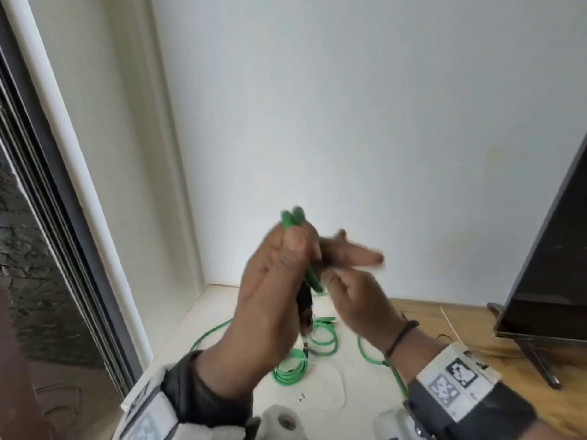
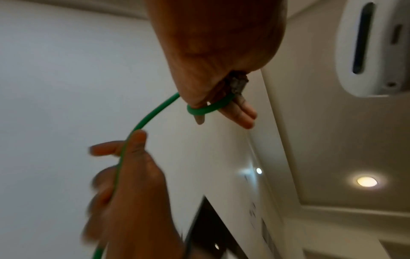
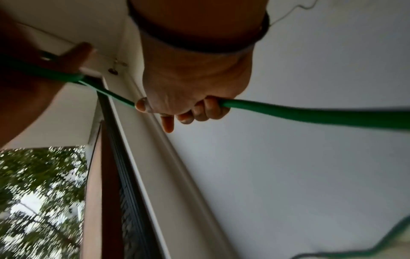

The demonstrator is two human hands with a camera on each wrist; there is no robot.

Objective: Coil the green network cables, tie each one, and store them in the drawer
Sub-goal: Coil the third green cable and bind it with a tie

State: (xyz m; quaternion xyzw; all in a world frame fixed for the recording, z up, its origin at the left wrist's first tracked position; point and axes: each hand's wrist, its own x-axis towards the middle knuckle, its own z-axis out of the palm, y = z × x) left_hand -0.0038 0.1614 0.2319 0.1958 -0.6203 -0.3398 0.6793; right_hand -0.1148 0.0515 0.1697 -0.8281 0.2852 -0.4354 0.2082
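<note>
Left hand [image 1: 270,300] raised over the surface, thumb and fingers clamped on a folded bight of the green network cable [image 1: 293,219] — two strands stick up above the thumb. In the left wrist view a loop of it wraps the fingers [image 2: 241,112]. Right hand [image 1: 355,296] just beside the left, fingers curled round the same cable [image 3: 310,113], which runs taut between both hands. Below, on the white tabletop [image 1: 330,404], lie a coiled green cable [image 1: 290,369] and looser green loops [image 1: 324,336] — near each other. Dark screen [image 1: 546,281] stands at right on the wooden desk [image 1: 460,315].
</note>
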